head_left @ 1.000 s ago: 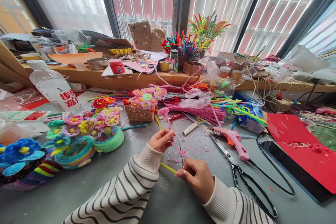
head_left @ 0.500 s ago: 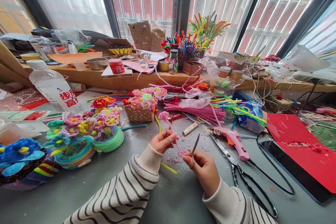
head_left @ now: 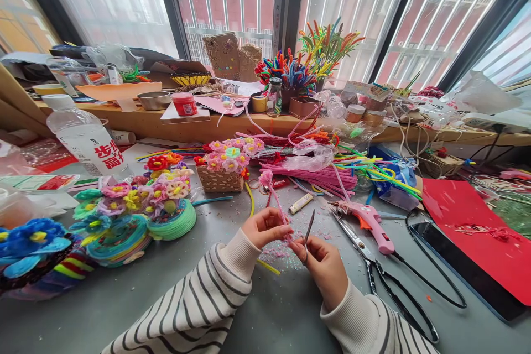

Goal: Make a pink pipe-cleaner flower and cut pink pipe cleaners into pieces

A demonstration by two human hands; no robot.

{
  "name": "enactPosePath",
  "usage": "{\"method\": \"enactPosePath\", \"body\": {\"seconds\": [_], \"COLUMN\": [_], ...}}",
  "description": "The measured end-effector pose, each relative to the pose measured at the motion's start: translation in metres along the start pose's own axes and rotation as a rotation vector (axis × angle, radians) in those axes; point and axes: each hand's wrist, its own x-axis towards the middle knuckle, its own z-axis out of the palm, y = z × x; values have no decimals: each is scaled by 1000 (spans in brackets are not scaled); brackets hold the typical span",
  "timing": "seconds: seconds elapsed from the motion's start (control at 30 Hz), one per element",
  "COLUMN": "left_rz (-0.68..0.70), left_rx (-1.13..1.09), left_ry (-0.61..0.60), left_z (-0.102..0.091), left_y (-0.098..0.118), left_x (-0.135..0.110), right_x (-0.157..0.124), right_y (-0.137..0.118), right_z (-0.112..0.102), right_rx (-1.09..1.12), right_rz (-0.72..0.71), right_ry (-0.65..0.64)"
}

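My left hand [head_left: 265, 227] pinches the stem of a pink pipe-cleaner flower [head_left: 266, 178], whose fuzzy head stands up above my fingers. My right hand [head_left: 323, 268] is closed round small scissors [head_left: 307, 228], the blades pointing up beside the stem's lower end. Both hands meet low over the grey table [head_left: 265, 315], above a scatter of pink fluff trimmings [head_left: 276, 253]. A yellow pipe cleaner [head_left: 269, 266] lies on the table under my hands.
A pink glue gun [head_left: 367, 221] and large black scissors [head_left: 385, 282] lie to the right, next to red paper [head_left: 473, 232]. A lighter [head_left: 301, 203], a basket of flowers [head_left: 226, 168], pipe-cleaner bundles [head_left: 319, 177] and round flower pieces [head_left: 136, 215] surround the spot. A water bottle [head_left: 87, 141] stands at the left.
My right hand has turned the scissors from pointing down to blades up and moved closer to my left hand. The flower has tilted a little to the right.
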Motion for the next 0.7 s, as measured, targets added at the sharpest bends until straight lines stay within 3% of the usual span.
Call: {"method": "enactPosePath", "body": {"seconds": [0.23,0.4,0.5,0.6,0.7], "left_rz": [26,-143,-248,-282,-291], "left_rx": [56,180,181,164,198], "left_ry": [-22,-190,-299,-319,-309], "left_z": [-2,0,1,2,2], "left_y": [3,-3,-8,-11,-10], "left_x": [0,-4,-7,-8,-8], "right_x": [2,4,4,4,4], "right_y": [3,6,6,4,4], "right_z": [-3,-6,-7,-9,-11], "right_rx": [90,218,227,189,176], "right_rz": [-13,33,10,-30,-39], "right_ry": [12,132,123,121,210]}}
